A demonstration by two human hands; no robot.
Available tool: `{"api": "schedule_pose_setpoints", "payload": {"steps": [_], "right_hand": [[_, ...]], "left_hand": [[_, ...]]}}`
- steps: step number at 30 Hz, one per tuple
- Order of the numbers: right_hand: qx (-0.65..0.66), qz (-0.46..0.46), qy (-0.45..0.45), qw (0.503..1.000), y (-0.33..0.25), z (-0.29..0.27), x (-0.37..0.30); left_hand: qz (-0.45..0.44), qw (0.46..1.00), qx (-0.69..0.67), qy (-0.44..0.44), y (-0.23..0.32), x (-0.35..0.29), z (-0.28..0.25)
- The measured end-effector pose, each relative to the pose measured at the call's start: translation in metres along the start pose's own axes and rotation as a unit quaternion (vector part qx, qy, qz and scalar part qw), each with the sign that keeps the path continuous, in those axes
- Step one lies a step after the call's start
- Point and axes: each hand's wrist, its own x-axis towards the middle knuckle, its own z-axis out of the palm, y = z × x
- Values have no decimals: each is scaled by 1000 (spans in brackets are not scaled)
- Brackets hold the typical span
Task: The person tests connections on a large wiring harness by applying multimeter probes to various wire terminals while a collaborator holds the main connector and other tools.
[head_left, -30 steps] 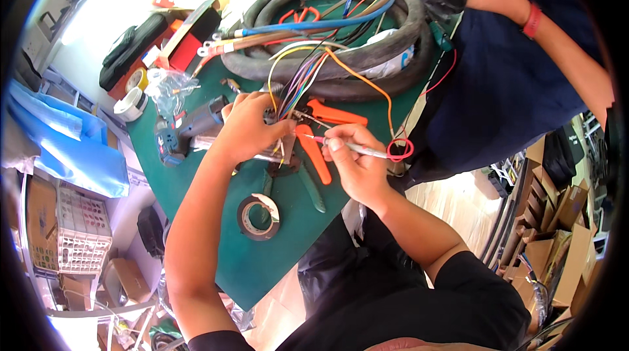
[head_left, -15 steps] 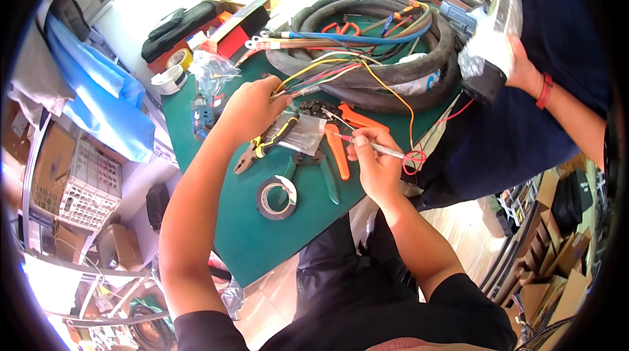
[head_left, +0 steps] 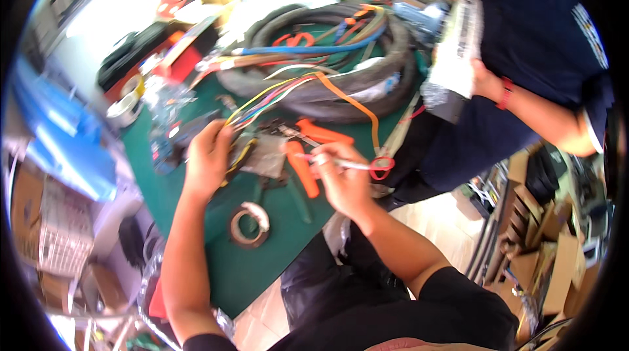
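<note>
My left hand (head_left: 208, 157) pinches the ends of a bundle of thin coloured wires (head_left: 262, 103), yellow, green, blue and red, that runs from a thick black cable coil (head_left: 331, 112). In my right hand (head_left: 346, 184) is a slim pale pen-like rod (head_left: 357, 165), with a small red wire loop (head_left: 381, 168) at its outer end. The rod's tip points at an orange-handled tool (head_left: 303, 171) lying between the hands. Yellow-and-black pliers (head_left: 242, 156) are partly hidden behind my left hand. Beside them lies a clear plastic bag (head_left: 263, 156). Motion blurs the picture.
A tape roll (head_left: 249, 225) and a green-handled tool (head_left: 298, 200) lie on the green tabletop (head_left: 239, 275). A blue power tool (head_left: 164, 151) and white tape (head_left: 124, 110) are at the left. On the right a co-worker's hand (head_left: 486, 82) holds a plastic-wrapped block (head_left: 454, 56).
The whole view has swung, so most things sit further left. My left hand has come nearer to me with the wires and now covers part of the pliers. My right hand keeps the rod.
</note>
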Motion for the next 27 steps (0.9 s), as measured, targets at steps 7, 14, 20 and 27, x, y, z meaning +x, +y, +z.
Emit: {"api": "schedule_pose_setpoints", "payload": {"steps": [7, 14, 20, 27], "right_hand": [[-25, -38, -32, 998, 5, -2, -1], [-25, -30, -50, 998, -1, -5, -1], [-29, -44, -48, 997, -4, -4, -1], [-43, -31, -54, 997, -8, -4, -2]], "left_hand": [[-3, 999, 53, -8, -11, -7, 8], [3, 999, 38, -2, -6, -7, 11], [22, 999, 42, -3, -3, -8, 12], [39, 999, 36, 6, -5, -10, 13]]}}
